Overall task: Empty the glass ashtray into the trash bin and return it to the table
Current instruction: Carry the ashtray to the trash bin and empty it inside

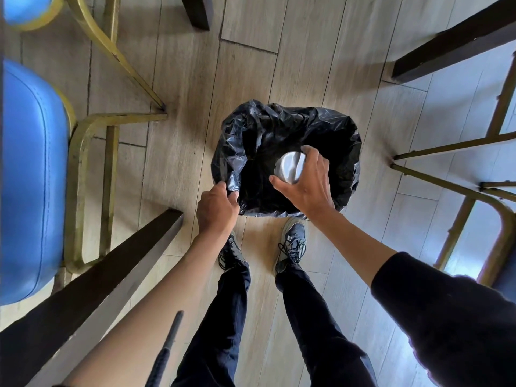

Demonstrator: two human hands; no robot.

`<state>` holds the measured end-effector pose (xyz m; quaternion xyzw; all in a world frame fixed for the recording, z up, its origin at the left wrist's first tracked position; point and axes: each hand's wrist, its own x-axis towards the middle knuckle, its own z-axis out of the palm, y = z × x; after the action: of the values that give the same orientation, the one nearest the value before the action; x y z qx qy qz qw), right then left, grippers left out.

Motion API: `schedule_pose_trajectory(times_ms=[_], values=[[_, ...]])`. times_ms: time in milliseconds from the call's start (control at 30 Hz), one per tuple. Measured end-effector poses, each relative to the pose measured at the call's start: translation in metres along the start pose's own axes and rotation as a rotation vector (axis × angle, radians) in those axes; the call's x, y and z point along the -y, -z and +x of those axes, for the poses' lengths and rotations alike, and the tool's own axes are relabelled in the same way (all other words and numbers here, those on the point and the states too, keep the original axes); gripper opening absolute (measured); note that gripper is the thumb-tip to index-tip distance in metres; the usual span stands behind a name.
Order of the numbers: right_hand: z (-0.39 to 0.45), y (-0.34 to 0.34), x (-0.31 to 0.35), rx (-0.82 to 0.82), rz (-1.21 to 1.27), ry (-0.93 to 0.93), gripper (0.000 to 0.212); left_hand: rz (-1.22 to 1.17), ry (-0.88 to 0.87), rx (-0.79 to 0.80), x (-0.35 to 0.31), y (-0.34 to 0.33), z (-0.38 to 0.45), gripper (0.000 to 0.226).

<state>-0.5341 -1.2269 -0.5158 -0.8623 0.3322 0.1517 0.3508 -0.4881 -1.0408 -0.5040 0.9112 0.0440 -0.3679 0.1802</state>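
A trash bin [329, 121] lined with a crinkled black plastic bag stands on the wooden floor in front of my feet. My right hand [308, 182] is over the bin's opening, gripping the glass ashtray [289, 166], which is tipped over with its pale round underside facing up. My left hand [216, 208] pinches the black bag at the bin's near left rim. What is inside the bin is too dark to make out.
A blue padded chair [30, 180] with gold metal legs stands at the left. Dark table legs [92, 289] [452, 43] slant in at lower left and upper right. More gold chair legs [458, 185] stand at the right. My shoes [291, 244] are just behind the bin.
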Motion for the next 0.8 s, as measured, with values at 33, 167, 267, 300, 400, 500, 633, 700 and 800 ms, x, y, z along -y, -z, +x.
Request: schedule_pose_trajectory(times_ms=[33, 167, 267, 300, 400, 500, 633, 700, 800], values=[[0.000, 0.000, -0.001, 0.024, -0.032, -0.008, 0.094, 0.001, 0.002, 0.003, -0.001, 0.000, 0.000, 0.032], [0.000, -0.002, -0.007, -0.015, -0.053, 0.029, 0.089, -0.003, 0.008, 0.003, 0.000, 0.000, 0.000, 0.031], [-0.002, -0.002, -0.010, -0.045, -0.039, 0.000, 0.088, -0.005, 0.011, 0.013, 0.000, -0.001, 0.000, 0.036], [-0.003, -0.004, -0.012, -0.042, -0.048, 0.007, 0.088, -0.004, 0.012, 0.012, -0.001, 0.000, 0.000, 0.037], [-0.007, -0.008, -0.023, 0.051, -0.089, -0.057, 0.092, -0.009, 0.015, 0.017, -0.002, 0.000, 0.001, 0.037], [-0.013, -0.012, -0.034, 0.100, -0.106, -0.113, 0.092, 0.001, 0.021, 0.021, -0.001, -0.001, 0.001, 0.030], [-0.015, -0.009, -0.040, 0.057, -0.073, -0.118, 0.092, -0.054, 0.048, 0.031, -0.002, -0.003, 0.000, 0.028], [-0.015, -0.008, -0.042, 0.059, -0.094, -0.084, 0.091, -0.088, 0.058, 0.029, -0.004, -0.002, 0.001, 0.029], [-0.012, -0.005, -0.041, 0.070, -0.103, -0.073, 0.095, -0.163, 0.080, 0.055, -0.006, -0.001, 0.002, 0.030]])
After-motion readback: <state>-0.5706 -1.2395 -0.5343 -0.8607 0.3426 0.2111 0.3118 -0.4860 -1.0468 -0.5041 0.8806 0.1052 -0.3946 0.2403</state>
